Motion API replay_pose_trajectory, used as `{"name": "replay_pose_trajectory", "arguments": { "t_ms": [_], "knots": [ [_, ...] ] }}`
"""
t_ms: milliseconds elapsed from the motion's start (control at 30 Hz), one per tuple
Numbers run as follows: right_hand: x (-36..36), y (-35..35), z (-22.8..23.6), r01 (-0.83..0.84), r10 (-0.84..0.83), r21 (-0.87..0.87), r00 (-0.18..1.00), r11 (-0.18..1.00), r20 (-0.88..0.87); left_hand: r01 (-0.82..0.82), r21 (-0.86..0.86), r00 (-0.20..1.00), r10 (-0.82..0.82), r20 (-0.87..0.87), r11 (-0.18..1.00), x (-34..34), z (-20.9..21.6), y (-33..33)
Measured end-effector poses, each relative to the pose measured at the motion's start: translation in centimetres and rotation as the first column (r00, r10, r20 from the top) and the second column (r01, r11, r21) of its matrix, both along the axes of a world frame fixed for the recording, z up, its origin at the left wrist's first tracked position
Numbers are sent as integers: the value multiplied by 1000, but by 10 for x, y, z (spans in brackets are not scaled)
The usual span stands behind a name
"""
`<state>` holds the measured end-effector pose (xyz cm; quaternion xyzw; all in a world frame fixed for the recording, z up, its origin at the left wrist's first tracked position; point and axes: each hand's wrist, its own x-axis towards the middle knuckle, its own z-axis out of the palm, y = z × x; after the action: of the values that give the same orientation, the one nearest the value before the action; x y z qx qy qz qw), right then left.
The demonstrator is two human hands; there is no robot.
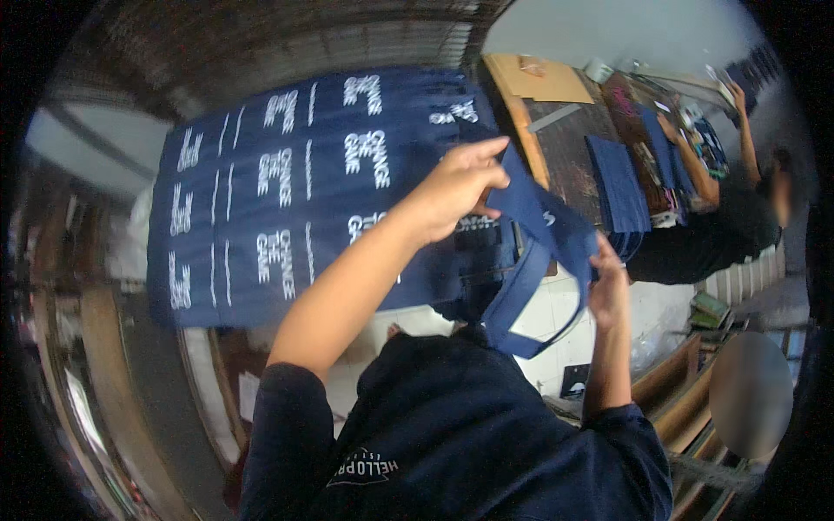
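Between my two hands hangs a navy fabric bag (565, 234) with strap handles, lifted at the right end of the table. My left hand (460, 187) pinches its upper left edge, with the index finger stretched out along the cloth. On the other side my right hand (608, 282) grips the fabric, some of its fingers hidden behind it. A strap loop (521, 334) droops below, over the gap in front of me. Left of the bag, printed navy fabric pieces (243, 200) with white lettering lie in rows across the table.
At the back right stands a dark worktable (560, 161) with a brown board (543, 80) and folded navy fabric (617, 182). A co-worker in dark clothing (695, 243) reaches over it. Wooden shelving (678, 391) is at the lower right, pale floor tiles (556, 304) below.
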<state>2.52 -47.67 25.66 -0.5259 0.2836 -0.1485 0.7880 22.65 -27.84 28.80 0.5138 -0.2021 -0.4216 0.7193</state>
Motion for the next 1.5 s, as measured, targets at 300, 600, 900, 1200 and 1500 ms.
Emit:
{"name": "replay_pose_trajectory", "arguments": {
  "t_ms": [300,600,900,1200,1500],
  "knots": [
    [122,-23,20,-215,213,-144,977,966,-28,-401,46,910,391,139,915,35,-10,36],
    [270,-73,-175,-289,274,-66,945,955,-179,-836,316,506,408,760,449,60,-153,24],
    [309,-102,-201,-299,255,-225,945,927,-206,-815,499,556,640,531,295,-131,-162,87],
    [319,-104,-210,-267,207,-271,951,925,-228,-777,612,480,768,425,147,-215,-164,59],
    [318,-110,-210,-269,186,-309,944,912,-273,-744,610,575,724,380,271,-214,-174,37]
  ]
}}
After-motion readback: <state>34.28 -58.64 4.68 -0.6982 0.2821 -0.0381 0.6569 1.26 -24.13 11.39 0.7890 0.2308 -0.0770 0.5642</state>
